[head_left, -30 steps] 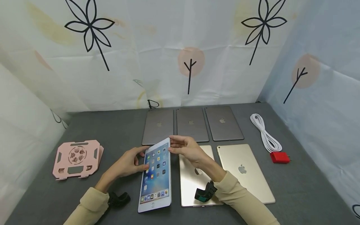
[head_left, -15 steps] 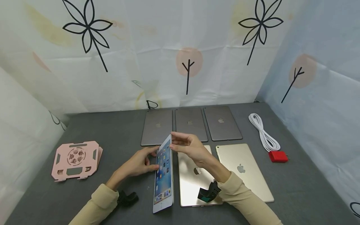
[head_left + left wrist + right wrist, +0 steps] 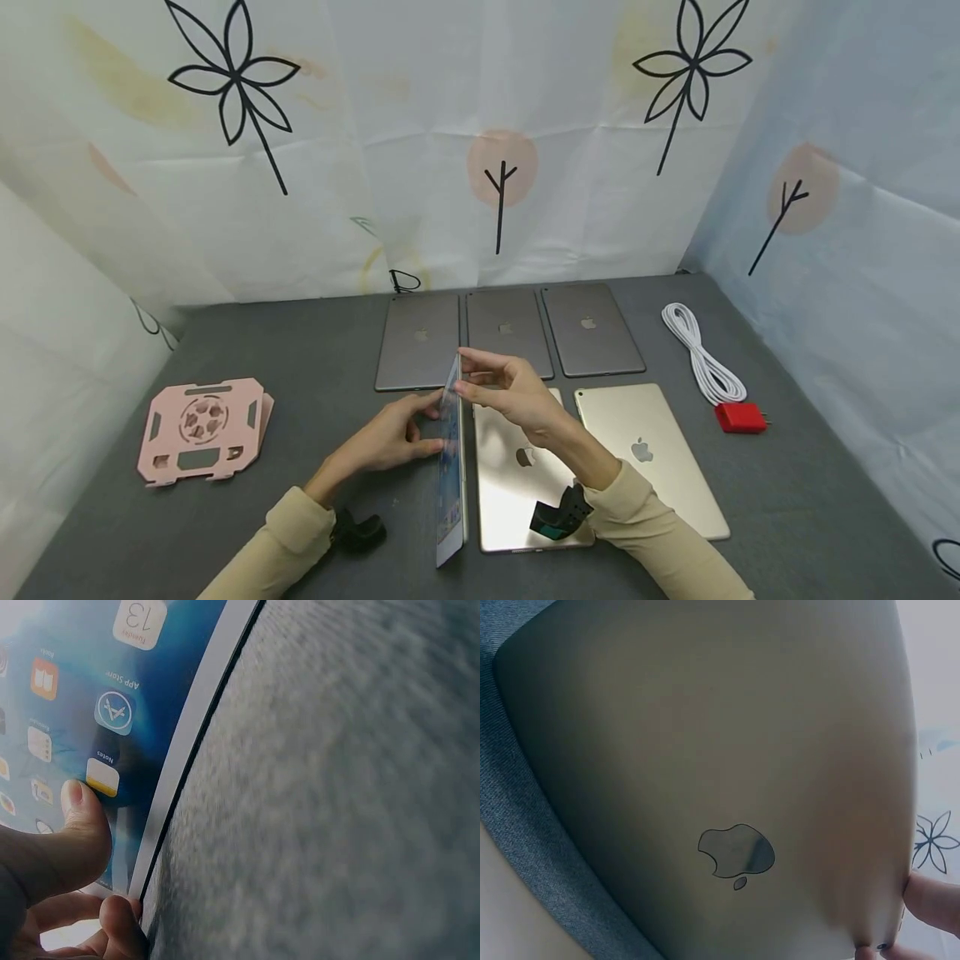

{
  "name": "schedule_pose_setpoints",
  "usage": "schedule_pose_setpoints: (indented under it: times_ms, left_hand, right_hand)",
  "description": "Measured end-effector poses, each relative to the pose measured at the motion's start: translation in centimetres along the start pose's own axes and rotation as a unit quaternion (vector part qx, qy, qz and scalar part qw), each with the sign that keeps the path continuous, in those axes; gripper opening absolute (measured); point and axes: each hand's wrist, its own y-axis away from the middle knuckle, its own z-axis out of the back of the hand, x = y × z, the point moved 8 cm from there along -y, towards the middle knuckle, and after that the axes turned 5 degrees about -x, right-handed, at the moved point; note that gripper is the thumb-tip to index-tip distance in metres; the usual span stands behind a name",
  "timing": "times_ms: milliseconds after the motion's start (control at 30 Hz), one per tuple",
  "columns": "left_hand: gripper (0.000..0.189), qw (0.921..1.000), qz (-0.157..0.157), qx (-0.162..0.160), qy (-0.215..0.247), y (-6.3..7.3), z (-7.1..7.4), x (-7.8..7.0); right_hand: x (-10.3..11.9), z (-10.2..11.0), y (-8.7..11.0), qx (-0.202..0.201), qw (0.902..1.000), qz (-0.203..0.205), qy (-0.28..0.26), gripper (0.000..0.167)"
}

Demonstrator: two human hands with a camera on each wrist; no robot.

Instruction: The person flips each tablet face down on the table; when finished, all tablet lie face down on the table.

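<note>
A tablet (image 3: 450, 475) with a white front and lit screen stands almost on edge between both hands, its screen turned left. Its lower long edge meets the grey cloth in the left wrist view. My left hand (image 3: 386, 437) holds it, thumb on the lit screen (image 3: 161, 690) and other fingers at the edge. My right hand (image 3: 513, 396) pinches its far upper corner between thumb and fingers. The right wrist view shows the tablet's gold back (image 3: 705, 735) with an apple logo. Just right of it lies a gold tablet (image 3: 502, 492), face down and partly under my right forearm.
Another gold tablet (image 3: 645, 454) lies face down farther right. Behind are three grey tablets (image 3: 420, 342) in a row. A pink slotted stand (image 3: 202, 429) lies at left. A coiled white cable (image 3: 701, 358) and red plug adapter (image 3: 741, 417) lie at right. Printed curtains surround the table.
The held tablet has swung up from a slant, screen facing me, to nearly upright on its long edge. Both hands keep hold; the left hand has shifted right with it.
</note>
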Motion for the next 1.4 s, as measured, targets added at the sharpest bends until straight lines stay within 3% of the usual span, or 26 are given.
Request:
schedule_pose_setpoints:
  times_ms: [300,533,633,767,933,1100,1400]
  left_hand:
    - [0.077,0.9997,-0.002,0.001,0.023,-0.7,-0.8,-0.2]
    - [0.080,0.9962,0.008,0.041,0.076,-0.7,-0.8,0.2]
    - [0.080,0.9901,0.026,0.052,0.128,-0.5,-0.2,0.1]
    - [0.076,0.9800,0.044,0.035,0.191,-0.1,1.5,-0.9]
    - [0.077,0.9698,0.024,0.011,0.242,0.3,3.6,-2.9]
    - [0.078,0.9712,0.008,0.007,0.238,0.6,4.4,-4.0]
    - [0.080,0.9748,0.011,-0.001,0.223,0.8,4.7,-4.1]
  right_hand:
    - [0.2,-0.1,-0.1,0.001,0.9998,0.004,0.018,0.058]
    - [-0.2,-0.7,-0.4,0.011,0.9996,-0.006,0.027,0.058]
    - [-0.3,-0.9,-0.4,0.015,0.9993,-0.008,0.032,0.058]
    - [-0.3,-1.1,-0.4,0.017,0.9991,-0.010,0.038,0.060]
    - [-0.4,-1.3,-0.7,0.014,0.9990,-0.011,0.040,0.060]
    - [-0.6,-1.7,-1.1,0.017,0.9993,-0.013,0.032,0.059]
    - [-0.6,-2.3,-1.4,0.022,0.9992,-0.011,0.032,0.058]
